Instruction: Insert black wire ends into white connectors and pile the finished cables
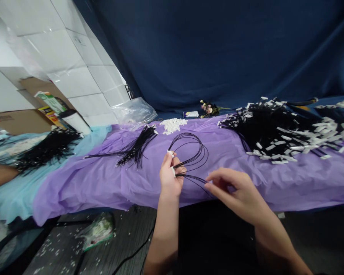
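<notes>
Black wires with white connectors (199,144) curve in a loop above the purple cloth (218,147). My left hand (172,176) is closed on them, with one white connector at its fingertips and another against its palm. To the right, the thumb and index finger of my right hand (235,187) pinch the wires' free end. Behind my left hand lies a small heap of white connectors (173,125), and left of that a bundle of loose black wires (137,147).
A large pile of black wires with white connectors (271,130) fills the right side. Small flowers (209,109) and a plastic bag (136,110) lie at the back. A co-worker's arm (0,173) reaches in at left, near another wire pile (48,149) and a cardboard box (21,122).
</notes>
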Demonstrator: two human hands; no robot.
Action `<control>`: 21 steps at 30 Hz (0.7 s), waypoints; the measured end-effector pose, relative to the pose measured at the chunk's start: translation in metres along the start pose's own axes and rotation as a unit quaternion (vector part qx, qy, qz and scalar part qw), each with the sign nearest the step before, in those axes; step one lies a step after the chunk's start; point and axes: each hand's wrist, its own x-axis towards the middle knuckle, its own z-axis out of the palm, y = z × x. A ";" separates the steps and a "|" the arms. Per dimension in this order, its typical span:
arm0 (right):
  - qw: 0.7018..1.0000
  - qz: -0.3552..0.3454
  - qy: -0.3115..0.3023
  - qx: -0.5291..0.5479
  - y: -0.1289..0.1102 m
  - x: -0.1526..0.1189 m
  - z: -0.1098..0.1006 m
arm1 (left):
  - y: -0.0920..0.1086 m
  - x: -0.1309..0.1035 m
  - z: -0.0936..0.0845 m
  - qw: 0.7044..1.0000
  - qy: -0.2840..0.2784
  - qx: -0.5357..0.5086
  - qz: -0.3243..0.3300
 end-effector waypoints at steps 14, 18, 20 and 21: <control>0.987 0.068 -0.144 -0.036 0.006 0.005 0.016 | 0.001 0.003 0.000 0.999 0.008 -0.006 0.036; 0.960 0.118 -0.197 0.159 0.014 0.006 0.018 | -0.004 0.007 -0.004 0.997 0.014 0.007 0.080; 0.905 0.159 -0.208 0.336 0.022 0.008 0.019 | -0.006 0.009 -0.007 0.995 0.014 0.018 0.100; 0.871 0.172 -0.195 0.416 0.026 0.010 0.020 | -0.007 0.010 -0.008 0.994 0.013 0.024 0.108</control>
